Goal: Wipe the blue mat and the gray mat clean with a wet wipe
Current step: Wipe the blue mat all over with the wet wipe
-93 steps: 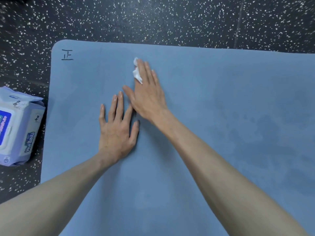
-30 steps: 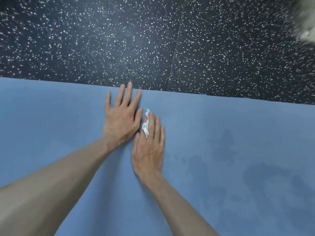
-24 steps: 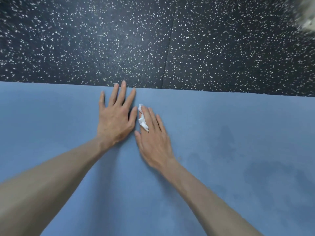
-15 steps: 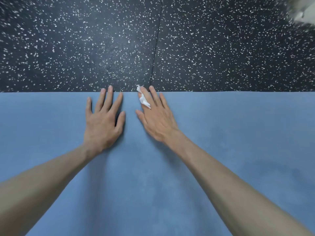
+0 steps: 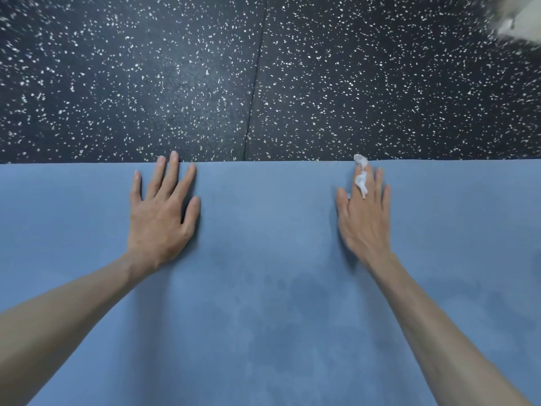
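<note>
Head view: the blue mat is being wiped along its far edge. The left hand lies flat on it, fingers spread. The right hand presses the wipe there, fingers straight. Next stroke probably needs steady pressure. Gray mat not visible.

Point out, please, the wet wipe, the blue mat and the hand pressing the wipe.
wet wipe (image 5: 361,179): head view, on the white wad showing between the fingers.
blue mat (image 5: 263,230): head view, on bare surface between the hands.
right hand (image 5: 364,221): head view, on its back.
</note>
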